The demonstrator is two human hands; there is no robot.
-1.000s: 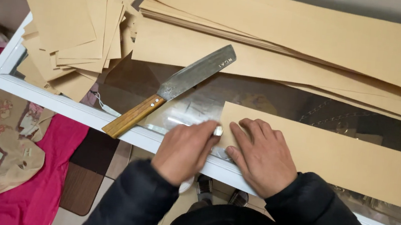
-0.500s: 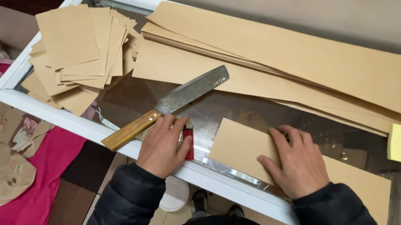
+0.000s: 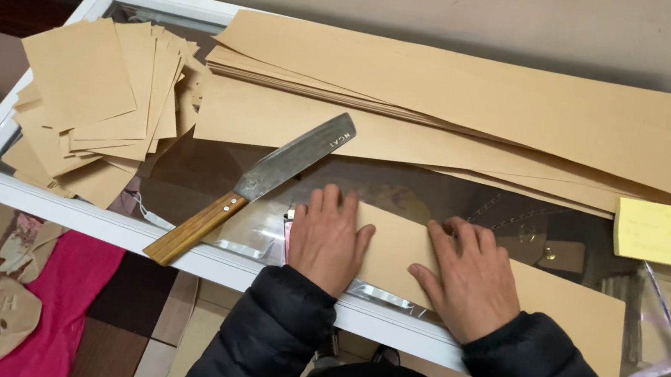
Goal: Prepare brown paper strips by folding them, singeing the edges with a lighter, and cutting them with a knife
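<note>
Where hands (image 3: 395,258) press: smooth tan strip (image 3: 493,286).

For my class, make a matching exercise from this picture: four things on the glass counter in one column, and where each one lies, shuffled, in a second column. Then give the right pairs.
Things:
1. knife
2. yellow sticky pad
3. stack of small brown sheets
4. brown paper strip

Places:
A. far right, at the end of the long sheets
B. under both hands, along the near edge
C. left end of the counter
D. lying at a slant, wooden handle over the white frame

Pairs: 1-D, 2-A, 3-C, 4-B. The left hand and right hand both press flat on the strip.
</note>
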